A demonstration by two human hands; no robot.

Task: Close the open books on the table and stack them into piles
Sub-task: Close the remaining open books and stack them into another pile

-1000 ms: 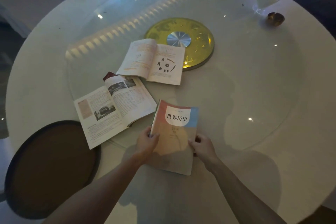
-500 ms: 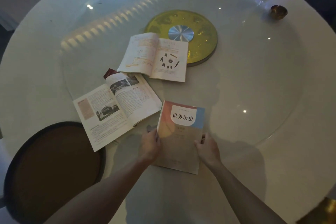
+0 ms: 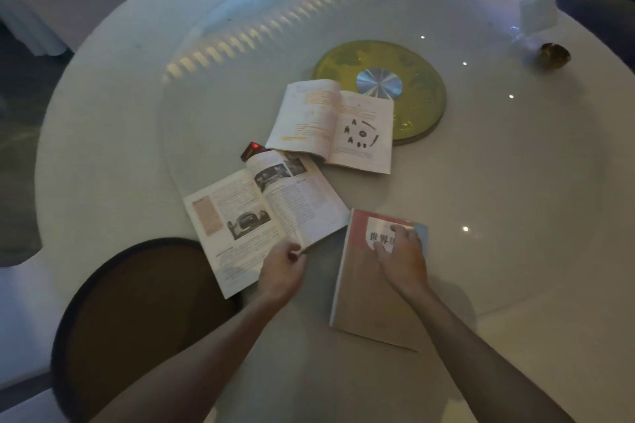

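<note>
A closed book [image 3: 364, 288] with a red, tan and blue cover lies flat near the table's front edge. My right hand [image 3: 400, 256] rests on its upper cover, fingers spread over the title. Left of it an open book [image 3: 254, 213] with black-and-white photos lies face up. My left hand [image 3: 283, 269] pinches the bottom edge of that book's right-hand page. A second open book [image 3: 335, 125] with yellow-marked text lies farther back, partly over the gold disc. A small red object [image 3: 252, 150] peeks out between the two open books.
The round white table [image 3: 515, 251] carries a glass turntable with a gold disc [image 3: 419, 79] at its hub. A dark round tray [image 3: 137, 316] overhangs the front left. A small brass bowl [image 3: 554, 55] and a clear card holder [image 3: 537, 12] stand far right.
Both hands let go of the closed book's sides. My left hand moved left onto the open book's page edge; my right hand moved up onto the closed book's cover.
</note>
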